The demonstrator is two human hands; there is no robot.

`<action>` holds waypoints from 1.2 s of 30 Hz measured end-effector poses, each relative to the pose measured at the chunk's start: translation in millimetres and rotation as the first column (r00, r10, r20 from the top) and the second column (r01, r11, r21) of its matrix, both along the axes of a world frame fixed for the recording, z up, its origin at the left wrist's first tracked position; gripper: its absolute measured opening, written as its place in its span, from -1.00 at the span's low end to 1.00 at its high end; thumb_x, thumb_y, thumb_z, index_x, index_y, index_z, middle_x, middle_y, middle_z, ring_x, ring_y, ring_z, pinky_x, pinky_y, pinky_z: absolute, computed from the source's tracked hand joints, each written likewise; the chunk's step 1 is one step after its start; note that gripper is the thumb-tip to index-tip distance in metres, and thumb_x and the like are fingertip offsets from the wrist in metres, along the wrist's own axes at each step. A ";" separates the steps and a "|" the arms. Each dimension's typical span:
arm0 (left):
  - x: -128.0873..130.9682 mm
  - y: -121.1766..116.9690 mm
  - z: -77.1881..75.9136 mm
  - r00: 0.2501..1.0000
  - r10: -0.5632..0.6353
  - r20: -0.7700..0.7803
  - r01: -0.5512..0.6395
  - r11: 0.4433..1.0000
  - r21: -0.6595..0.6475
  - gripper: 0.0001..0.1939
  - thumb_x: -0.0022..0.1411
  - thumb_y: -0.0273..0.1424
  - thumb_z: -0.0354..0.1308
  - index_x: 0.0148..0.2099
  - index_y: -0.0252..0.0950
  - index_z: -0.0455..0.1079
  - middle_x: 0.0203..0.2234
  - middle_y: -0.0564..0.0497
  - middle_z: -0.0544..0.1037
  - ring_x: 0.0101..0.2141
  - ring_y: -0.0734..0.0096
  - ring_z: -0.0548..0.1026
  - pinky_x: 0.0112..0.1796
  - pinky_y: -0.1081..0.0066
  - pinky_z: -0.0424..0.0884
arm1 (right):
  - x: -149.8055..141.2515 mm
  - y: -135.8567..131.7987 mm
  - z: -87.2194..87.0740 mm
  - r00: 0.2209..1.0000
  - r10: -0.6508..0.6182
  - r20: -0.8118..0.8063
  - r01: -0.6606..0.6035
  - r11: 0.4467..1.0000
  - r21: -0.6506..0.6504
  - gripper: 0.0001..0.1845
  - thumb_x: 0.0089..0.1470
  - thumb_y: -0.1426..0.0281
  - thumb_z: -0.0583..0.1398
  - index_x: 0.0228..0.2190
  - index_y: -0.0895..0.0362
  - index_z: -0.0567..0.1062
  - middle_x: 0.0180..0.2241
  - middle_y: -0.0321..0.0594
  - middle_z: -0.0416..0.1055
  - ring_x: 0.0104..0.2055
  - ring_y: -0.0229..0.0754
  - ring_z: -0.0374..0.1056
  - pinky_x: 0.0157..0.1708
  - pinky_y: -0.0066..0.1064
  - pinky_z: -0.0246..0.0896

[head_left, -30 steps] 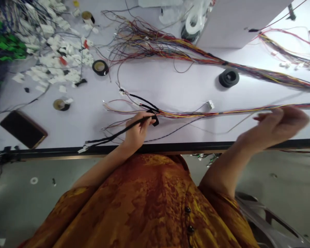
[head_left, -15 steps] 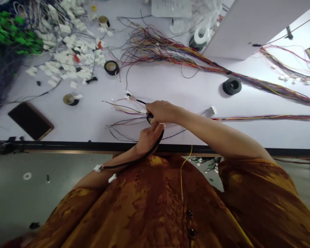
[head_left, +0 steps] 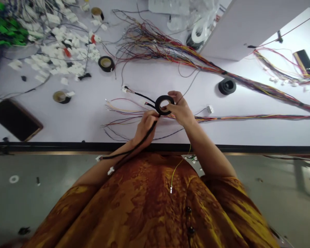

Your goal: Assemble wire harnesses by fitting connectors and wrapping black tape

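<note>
My right hand [head_left: 183, 111] grips a roll of black tape [head_left: 158, 103], its thumb in the ring and fingers at the far rim. Just left of the roll, my left hand [head_left: 145, 127] is closed around a wire harness at a junction of black-wrapped branches. One black-wrapped branch [head_left: 134, 148] hangs over my left wrist and ends in white connectors [head_left: 111, 171]. Two short branches with white plugs [head_left: 125, 89] point away from me. Loose bare-ended wires [head_left: 119, 121] fan out to the left, and the bundled wires [head_left: 237, 117] run off right.
A thick wire bundle [head_left: 196, 59] crosses the back of the table. Black tape rolls [head_left: 227, 86] and a phone [head_left: 17, 120] lie around. White connectors [head_left: 59, 58] and green ones [head_left: 7, 29] heap at the back left. A grey upright panel [head_left: 237, 31] stands at back right.
My right hand has moved right and turned, bringing the tape roll out into view above the harness. My left hand keeps its hold, and the view has shifted slightly.
</note>
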State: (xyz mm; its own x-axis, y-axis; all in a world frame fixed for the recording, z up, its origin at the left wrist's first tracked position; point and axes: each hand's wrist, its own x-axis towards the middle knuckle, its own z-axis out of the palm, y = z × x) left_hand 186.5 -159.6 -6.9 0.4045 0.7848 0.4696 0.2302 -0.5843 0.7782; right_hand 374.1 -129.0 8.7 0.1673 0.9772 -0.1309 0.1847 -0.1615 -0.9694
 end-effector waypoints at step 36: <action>14.6 53.5 16.0 0.996 0.009 0.085 0.022 0.935 -0.354 -0.75 0.33 -0.19 0.18 -0.27 -0.26 0.37 -0.44 0.04 0.57 -0.44 0.49 0.55 -0.39 0.48 0.47 | 3.8 -3.1 34.6 0.987 -0.147 0.072 0.151 0.987 -0.047 -0.63 0.05 0.34 0.21 -0.08 0.10 0.34 -0.37 -0.28 0.36 -0.38 -0.25 0.29 -0.35 -0.34 0.32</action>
State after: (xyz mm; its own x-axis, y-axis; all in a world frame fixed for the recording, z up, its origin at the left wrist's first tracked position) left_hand 201.1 -106.1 9.1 0.3812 0.9039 0.1940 0.1526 -0.2685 0.9511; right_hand 377.9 -132.1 43.3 0.3205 0.9328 -0.1647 0.2198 -0.2423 -0.9450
